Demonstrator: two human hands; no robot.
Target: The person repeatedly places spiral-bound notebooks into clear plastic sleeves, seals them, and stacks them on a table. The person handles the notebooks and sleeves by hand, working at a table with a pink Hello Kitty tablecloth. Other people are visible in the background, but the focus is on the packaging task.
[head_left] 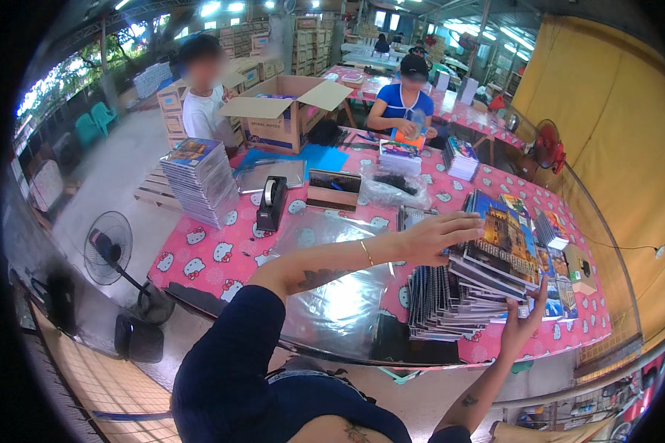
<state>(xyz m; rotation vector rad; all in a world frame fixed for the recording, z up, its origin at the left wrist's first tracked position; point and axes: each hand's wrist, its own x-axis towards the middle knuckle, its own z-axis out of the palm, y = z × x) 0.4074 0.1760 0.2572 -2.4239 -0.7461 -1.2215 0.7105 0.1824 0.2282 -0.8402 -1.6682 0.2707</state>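
Observation:
Several spiral notebooks with a colourful building on the cover (pixel 499 232) lie tilted on top of a taller stack of notebooks (pixel 440 306), whose wire bindings face left. My left hand (pixel 447 235) reaches across from the left and grips the upper left edge of the top notebooks. At their lower right corner, my right hand (pixel 524 325) has its thumb up along the side and its fingers at the lower edge. Part of its grip is hidden under the notebooks. Clear plastic sheets (pixel 332 288) lie left of the stack.
A tape dispenser (pixel 272 203), a small open box (pixel 334 190) and a plastic-wrapped notebook stack (pixel 199 181) stand on the pink patterned table (pixel 192 258). More notebooks (pixel 554 229) lie at right. Two people work beyond, near a large carton (pixel 277 122). A fan (pixel 111 247) stands at left.

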